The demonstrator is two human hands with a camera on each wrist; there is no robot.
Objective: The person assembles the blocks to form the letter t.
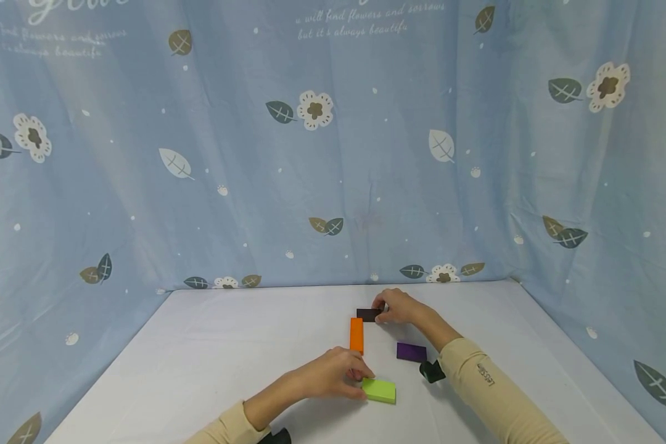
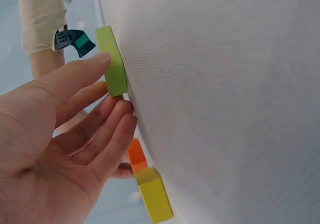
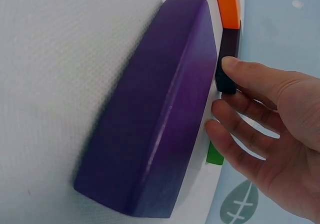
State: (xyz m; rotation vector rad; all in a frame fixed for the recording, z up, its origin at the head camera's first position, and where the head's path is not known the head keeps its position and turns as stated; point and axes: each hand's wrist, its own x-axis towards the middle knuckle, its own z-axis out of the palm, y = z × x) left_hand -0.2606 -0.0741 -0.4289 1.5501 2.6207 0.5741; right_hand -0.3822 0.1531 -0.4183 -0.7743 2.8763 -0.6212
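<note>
A lime-green block (image 1: 380, 390) and a black block (image 1: 365, 315), both oblong, on the white counter (image 1: 244, 339).
The lime-green block lies right of bottom centre in the head view, its right end angled slightly downward, left end pinched; the black block lies level farther up, right end pinched and partly hidden.

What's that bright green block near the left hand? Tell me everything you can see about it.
The lime-green block is a plain, oblong piece with flat faces and straight edges, perhaps painted wood, though the material is uncertain. It appears to lie flat on the white tabletop, a broad face upward, slightly angled in the head view. The person's left hand holds its left end between thumb and fingers. It is nearer the head camera than the orange block and purple block, touching neither.
</note>
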